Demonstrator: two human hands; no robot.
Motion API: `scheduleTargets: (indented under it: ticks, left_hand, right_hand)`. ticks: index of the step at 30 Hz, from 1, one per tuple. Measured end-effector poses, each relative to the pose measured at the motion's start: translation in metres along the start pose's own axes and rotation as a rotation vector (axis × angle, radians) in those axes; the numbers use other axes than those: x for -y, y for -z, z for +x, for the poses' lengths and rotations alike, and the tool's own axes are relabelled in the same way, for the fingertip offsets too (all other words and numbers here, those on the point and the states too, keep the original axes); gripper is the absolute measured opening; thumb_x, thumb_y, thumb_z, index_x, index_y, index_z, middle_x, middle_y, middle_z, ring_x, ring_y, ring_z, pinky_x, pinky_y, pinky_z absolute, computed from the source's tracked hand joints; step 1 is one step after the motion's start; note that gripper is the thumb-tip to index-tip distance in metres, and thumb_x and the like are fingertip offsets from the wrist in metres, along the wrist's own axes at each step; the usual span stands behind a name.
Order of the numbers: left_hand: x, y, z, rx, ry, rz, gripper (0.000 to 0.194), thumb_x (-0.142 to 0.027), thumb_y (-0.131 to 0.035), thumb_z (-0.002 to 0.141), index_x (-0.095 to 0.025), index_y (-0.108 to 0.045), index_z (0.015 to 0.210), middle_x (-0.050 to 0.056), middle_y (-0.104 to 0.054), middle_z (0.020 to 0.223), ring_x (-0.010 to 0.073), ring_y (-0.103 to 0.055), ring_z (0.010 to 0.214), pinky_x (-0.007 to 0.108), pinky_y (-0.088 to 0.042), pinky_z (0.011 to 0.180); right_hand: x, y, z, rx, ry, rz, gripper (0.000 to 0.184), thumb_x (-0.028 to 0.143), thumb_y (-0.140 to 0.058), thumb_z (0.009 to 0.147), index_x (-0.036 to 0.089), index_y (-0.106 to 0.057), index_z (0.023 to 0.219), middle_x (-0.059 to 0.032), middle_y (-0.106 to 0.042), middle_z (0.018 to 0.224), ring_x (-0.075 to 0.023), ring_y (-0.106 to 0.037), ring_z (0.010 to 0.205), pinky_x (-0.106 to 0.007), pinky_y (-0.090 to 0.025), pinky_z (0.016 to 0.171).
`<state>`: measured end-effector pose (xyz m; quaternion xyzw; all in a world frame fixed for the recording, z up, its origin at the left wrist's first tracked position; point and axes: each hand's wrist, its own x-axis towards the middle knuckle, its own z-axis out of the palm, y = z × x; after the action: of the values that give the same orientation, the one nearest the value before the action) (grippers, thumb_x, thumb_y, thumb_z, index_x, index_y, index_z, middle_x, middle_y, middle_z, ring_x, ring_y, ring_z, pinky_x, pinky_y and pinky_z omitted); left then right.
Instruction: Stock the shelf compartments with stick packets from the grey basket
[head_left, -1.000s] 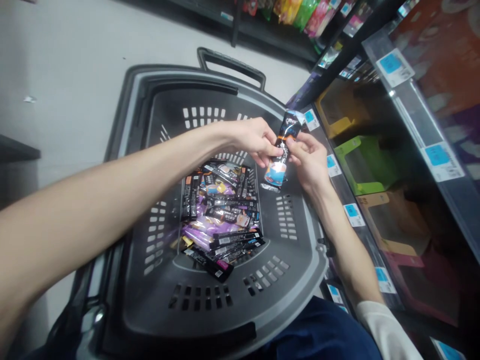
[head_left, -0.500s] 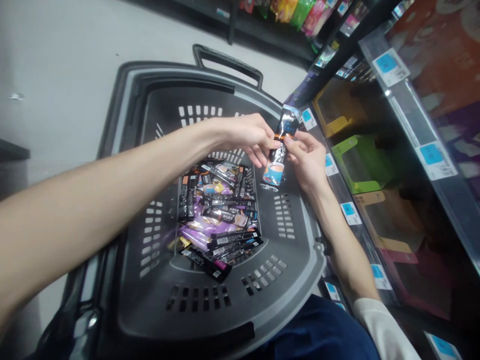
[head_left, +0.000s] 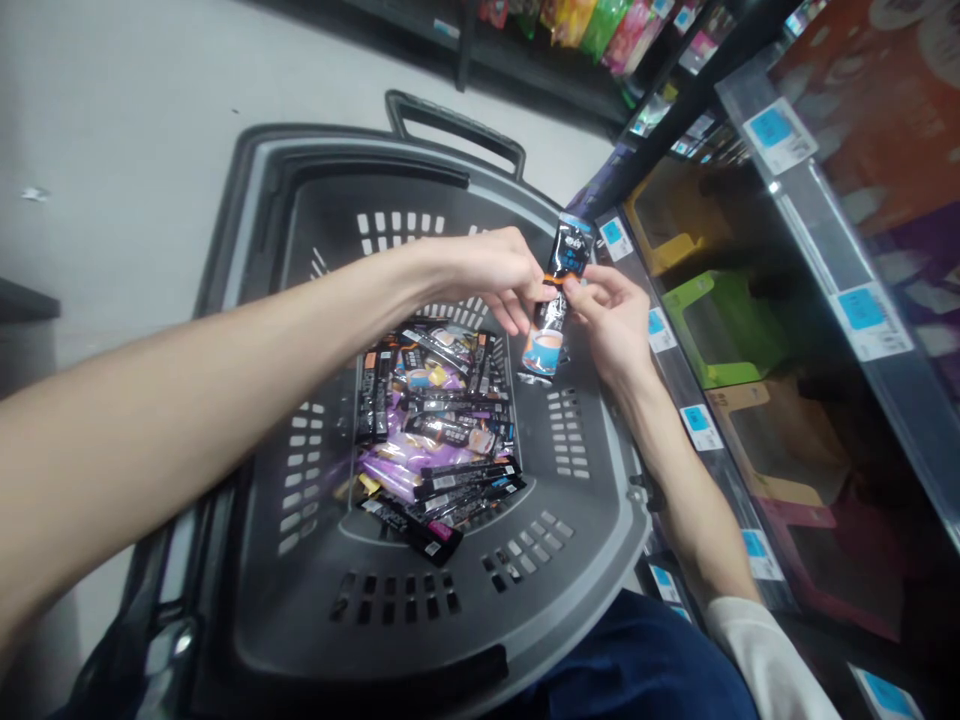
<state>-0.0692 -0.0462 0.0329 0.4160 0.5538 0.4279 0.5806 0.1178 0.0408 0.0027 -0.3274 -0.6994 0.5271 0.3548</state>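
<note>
A black drink sachet point(head_left: 544, 345) with a cup picture and an orange stripe is held over the right part of a grey shopping basket point(head_left: 262, 570). My left hand point(head_left: 504, 272) pinches its left edge near the middle, the other fingers loosely curled below. On the opposite edge, my right hand point(head_left: 615, 312) grips it between thumb and fingers. The sachet stands slanted, its printed side facing me. Below, on the basket floor, lies a loose pile of several black stick sachets point(head_left: 457, 432) mixed with purple packets point(head_left: 394, 472).
Along the right runs a shelf with blue-and-white price tags point(head_left: 701, 427) and coloured display boxes point(head_left: 724, 325). Bright bags point(head_left: 600, 28) hang at the back. The basket's handle point(head_left: 457, 125) sticks up at its far side. Pale floor point(head_left: 112, 150) shows on the left.
The sachet has shifted slightly left and turned a little, so its print shows more clearly. Both hands keep their hold with hardly any movement. The pile in the basket is unchanged.
</note>
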Motion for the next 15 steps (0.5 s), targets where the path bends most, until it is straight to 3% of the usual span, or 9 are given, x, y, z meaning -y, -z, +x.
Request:
scheduleTargets:
  ticks: [5,15]
  left_hand:
    - [0.0002,0.0007,0.0006,0.005,-0.008,0.056,0.049,-0.019,-0.077,0.071,-0.015,-0.075,0.119,0.009,-0.066,0.082,0.0345,-0.072,0.096,0.041,-0.057,0.073]
    - [-0.0003,0.0011,0.0016,0.051,-0.024,0.124,0.034,-0.028,-0.076,0.082,-0.01,-0.075,0.11,0.009,-0.066,0.077,0.0284,-0.072,0.089,0.037,-0.056,0.074]
  right_hand:
    - [0.0034,-0.0018,-0.0019,-0.014,0.001,-0.013,0.049,0.054,-0.09,0.066,0.021,-0.068,0.095,0.0029,-0.068,0.068,-0.0126,-0.065,0.064,-0.026,-0.053,0.061]
    - [0.0082,-0.0039,-0.0033,0.013,-0.056,0.019,0.053,0.057,-0.089,0.066,0.021,-0.067,0.098,0.0012,-0.07,0.078,-0.0134,-0.068,0.071,-0.026,-0.056,0.063]
